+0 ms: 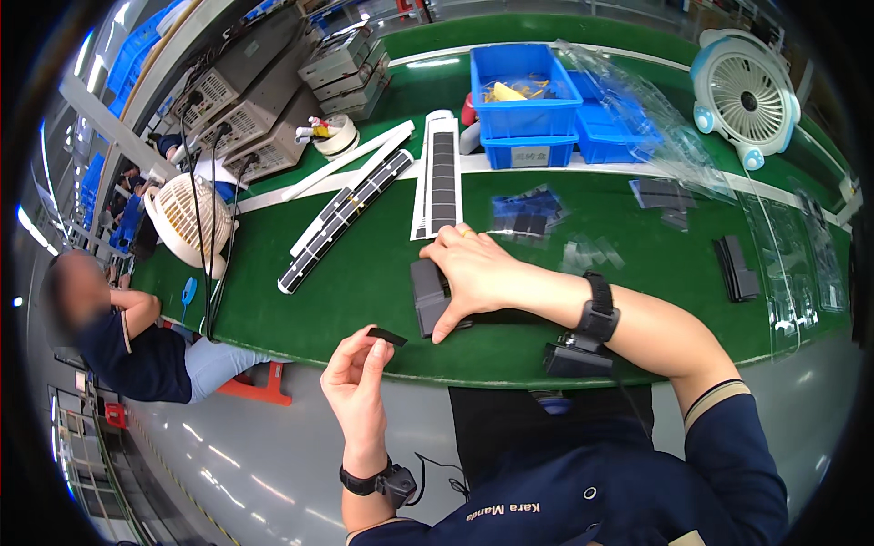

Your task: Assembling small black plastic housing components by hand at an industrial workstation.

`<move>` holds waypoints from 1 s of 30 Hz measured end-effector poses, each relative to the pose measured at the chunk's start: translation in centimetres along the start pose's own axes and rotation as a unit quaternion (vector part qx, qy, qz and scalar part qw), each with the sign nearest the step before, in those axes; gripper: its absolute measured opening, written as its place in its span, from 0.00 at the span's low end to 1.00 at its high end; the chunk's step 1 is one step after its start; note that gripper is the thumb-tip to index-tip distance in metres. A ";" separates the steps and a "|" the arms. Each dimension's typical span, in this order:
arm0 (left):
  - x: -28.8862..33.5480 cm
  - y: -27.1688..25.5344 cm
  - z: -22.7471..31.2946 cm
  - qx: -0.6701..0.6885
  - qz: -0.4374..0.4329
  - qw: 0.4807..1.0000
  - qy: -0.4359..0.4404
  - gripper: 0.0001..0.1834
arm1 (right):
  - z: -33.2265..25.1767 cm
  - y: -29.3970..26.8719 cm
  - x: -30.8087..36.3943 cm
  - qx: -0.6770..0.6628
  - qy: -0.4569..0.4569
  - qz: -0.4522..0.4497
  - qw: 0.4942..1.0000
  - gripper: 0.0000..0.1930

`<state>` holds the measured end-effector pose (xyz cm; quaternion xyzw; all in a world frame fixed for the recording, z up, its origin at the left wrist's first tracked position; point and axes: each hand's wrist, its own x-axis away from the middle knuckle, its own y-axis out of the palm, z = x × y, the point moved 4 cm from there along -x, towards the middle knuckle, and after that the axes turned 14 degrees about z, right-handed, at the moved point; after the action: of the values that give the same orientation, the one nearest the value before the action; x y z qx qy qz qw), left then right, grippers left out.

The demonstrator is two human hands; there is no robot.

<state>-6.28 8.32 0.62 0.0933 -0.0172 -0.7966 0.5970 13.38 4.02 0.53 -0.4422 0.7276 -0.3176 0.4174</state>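
Near the table's front edge, my left hand (357, 378) is closed in a pinch on a small black strip (387, 337). The strip sticks out to the right from between thumb and fingers. To the right, my right hand (478, 278) spans a dark grey rectangular block (427, 298) lying on the green table, thumb at its near end and fingers at its far end. Part of the block is hidden under the palm. Just beyond lies a white sheet (420, 223) bearing a column of dark rectangles. Left of it rests a long black strip with white divisions (341, 223).
Blue bins (528, 118) stand at the back, beside clear plastic sheets (651, 123). Dark film pieces (528, 211) and black blocks (736, 270) lie to the right. Fans stand left (189, 214) and far right (748, 96). Another person (132, 341) sits at the left.
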 end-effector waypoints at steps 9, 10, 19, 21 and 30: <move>0.5 0.1 0.3 -0.016 -0.029 0.999 0.009 0.08 | -2.5 -1.1 1.3 -0.130 -0.030 0.072 0.988 0.44; 0.5 0.4 0.5 -0.022 -0.022 0.999 -0.009 0.09 | -2.3 -1.1 1.3 -0.132 -0.030 0.074 0.988 0.44; 0.0 1.5 1.2 0.012 -0.044 0.998 0.032 0.06 | 1.2 -2.2 2.5 -0.441 0.113 0.109 0.884 0.31; -0.2 1.1 0.9 0.007 -0.027 1.000 0.006 0.09 | 3.0 -1.8 3.2 -0.538 0.157 0.106 0.821 0.28; 1.2 8.9 -0.8 0.035 -0.203 0.974 -0.096 0.22 | 6.9 -4.9 10.6 -0.640 0.412 -0.038 0.648 0.21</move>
<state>1.93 4.73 0.90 0.0391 -0.0831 -0.9051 0.4151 18.62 -8.23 -1.93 -0.4506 0.8295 0.0615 -0.3242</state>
